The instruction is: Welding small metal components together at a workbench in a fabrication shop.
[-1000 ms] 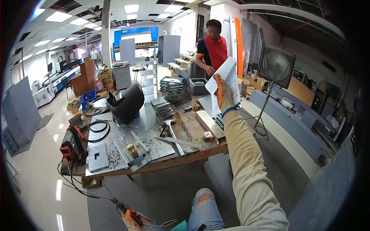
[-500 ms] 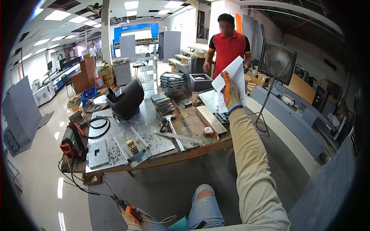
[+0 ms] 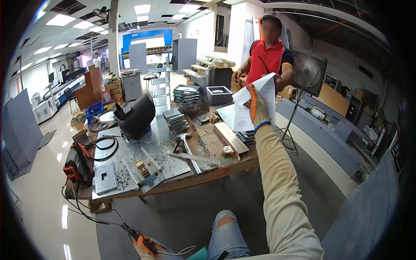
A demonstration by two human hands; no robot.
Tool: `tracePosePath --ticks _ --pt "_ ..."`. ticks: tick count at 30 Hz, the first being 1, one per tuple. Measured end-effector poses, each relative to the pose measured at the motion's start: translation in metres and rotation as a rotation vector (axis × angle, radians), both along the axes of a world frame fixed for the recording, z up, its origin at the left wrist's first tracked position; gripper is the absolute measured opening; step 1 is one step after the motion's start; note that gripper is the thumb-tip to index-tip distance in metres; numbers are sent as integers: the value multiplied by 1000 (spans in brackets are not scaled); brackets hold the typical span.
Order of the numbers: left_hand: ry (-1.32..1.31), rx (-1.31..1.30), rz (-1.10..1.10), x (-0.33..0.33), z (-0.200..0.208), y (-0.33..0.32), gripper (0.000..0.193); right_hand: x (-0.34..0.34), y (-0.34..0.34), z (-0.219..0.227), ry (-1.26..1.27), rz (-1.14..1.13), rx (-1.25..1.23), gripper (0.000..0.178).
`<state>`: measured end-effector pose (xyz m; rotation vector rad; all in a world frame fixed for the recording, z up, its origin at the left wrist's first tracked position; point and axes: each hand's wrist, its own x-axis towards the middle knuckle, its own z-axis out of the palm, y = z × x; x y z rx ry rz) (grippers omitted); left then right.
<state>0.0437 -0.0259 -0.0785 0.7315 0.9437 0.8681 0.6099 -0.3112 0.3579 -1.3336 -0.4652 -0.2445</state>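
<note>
My right hand (image 3: 258,106), in a pale work glove with orange on it, is stretched out over the table's right end. It grips white printed papers (image 3: 243,118) with a folded top sheet. Across from me a person in a red and black shirt (image 3: 259,60) stands close, with one hand (image 3: 284,80) at the papers' far right edge; whether it grips them I cannot tell. Low at the bottom left, my gloved left hand (image 3: 145,248) is closed around a black welding electrode holder (image 3: 149,246) with cables trailing from it.
The cluttered worktable (image 3: 203,173) carries a black welding helmet (image 3: 136,116), a hammer (image 3: 190,149), a tape measure (image 3: 227,150), a steel ruler (image 3: 197,158) and stacked metal parts (image 3: 175,120). A red and black machine (image 3: 78,167) sits at its left end. A fan on a stand (image 3: 305,71) rises at the right.
The person in red has moved right and closer, bringing a hand up to the papers. My right hand still holds them out, and my view has shifted slightly right.
</note>
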Motion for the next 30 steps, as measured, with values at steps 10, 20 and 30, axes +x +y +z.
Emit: tracePosePath --ticks 10,20,30 --pt "59 -16 88 9 11 -10 25 59 -11 -10 -72 75 52 81" --pt "11 3 69 11 1 -4 26 5 13 -44 -18 411 135 53" --pt "-68 -41 -20 -14 -33 15 24 -240 30 -335 662 1215 -479 39"
